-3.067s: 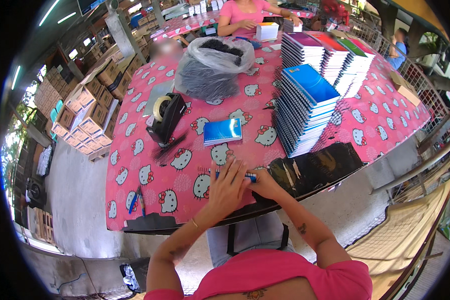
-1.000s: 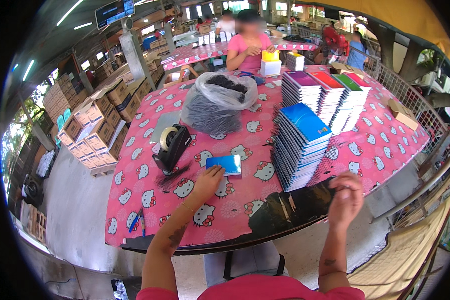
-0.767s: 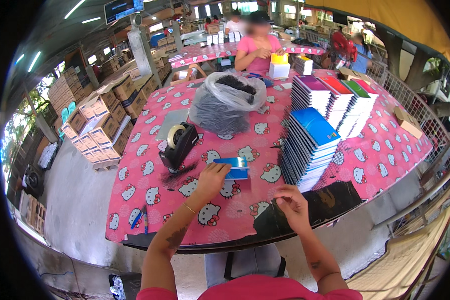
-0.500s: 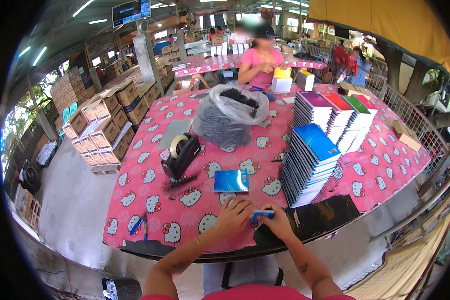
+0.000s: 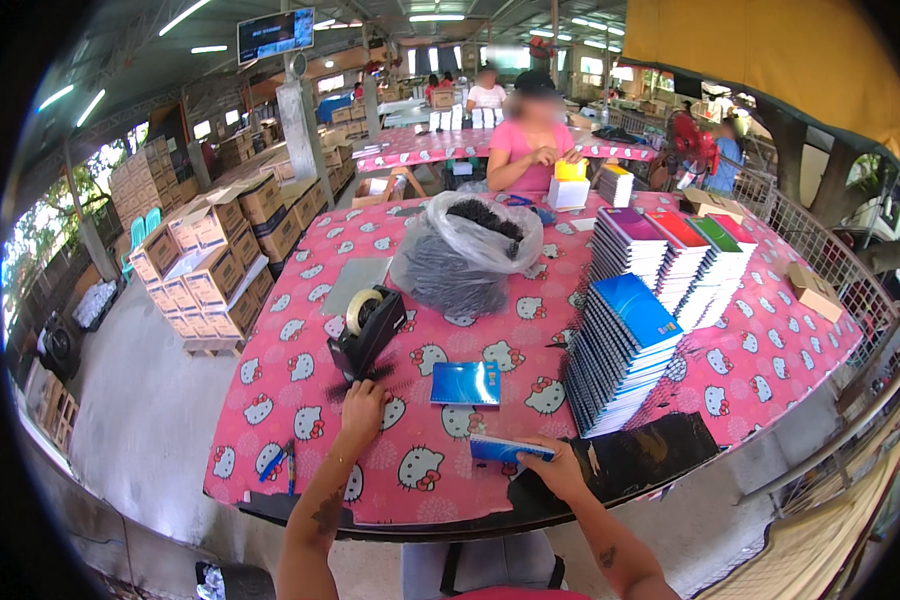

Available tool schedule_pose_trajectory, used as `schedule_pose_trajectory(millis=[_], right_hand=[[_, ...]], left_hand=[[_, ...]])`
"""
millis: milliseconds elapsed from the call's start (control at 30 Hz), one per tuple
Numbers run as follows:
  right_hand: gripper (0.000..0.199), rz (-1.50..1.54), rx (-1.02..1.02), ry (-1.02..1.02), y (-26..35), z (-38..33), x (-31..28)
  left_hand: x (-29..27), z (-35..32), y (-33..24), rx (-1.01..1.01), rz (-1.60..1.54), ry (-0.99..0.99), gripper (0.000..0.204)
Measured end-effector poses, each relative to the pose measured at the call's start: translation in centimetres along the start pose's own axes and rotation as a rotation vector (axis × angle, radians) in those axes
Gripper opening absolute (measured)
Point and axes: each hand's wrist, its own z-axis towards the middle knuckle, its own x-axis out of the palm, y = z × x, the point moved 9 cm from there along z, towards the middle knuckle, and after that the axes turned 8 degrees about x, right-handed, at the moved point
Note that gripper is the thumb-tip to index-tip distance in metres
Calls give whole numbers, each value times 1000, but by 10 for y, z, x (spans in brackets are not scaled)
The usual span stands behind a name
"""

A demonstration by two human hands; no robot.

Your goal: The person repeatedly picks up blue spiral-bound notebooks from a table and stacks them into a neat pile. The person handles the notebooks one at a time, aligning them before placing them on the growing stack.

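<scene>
My right hand grips a small blue spiral notebook near the front edge of the table, tilted with its bound edge upward. Over to the left, my left hand has its fingers bent together at a loose bunch of thin black binding coils; whether a coil is between them is too small to tell. The coils lie beside a black tape dispenser. Another blue notebook lies flat ahead of my right hand. A tall stack of blue notebooks stands to its right.
A plastic bag of black coils sits mid-table. Stacks of purple, red and green notebooks stand behind the blue stack. Blue pens lie front left. Across the table a co-worker handles a yellow-topped stack. Cartons fill the left floor.
My left hand has left the notebook and moved left and away to the black coils. The right hand keeps the notebook, now turned so more of its blue cover shows.
</scene>
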Motion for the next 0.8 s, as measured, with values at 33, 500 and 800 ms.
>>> schedule_pose_trajectory(millis=[33, 500, 800], right_hand=[[27, 18, 7, 7, 1, -1, 2], [25, 113, 44, -6, -16, -5, 6], [30, 26, -39, 41, -12, -7, 9]], left_hand=[[1, 1, 0, 22, 33, 12, 23], [-1, -41, -195, -370, -1281, 187, 64], [-39, -32, -131, -552, -1118, -43, 36]])
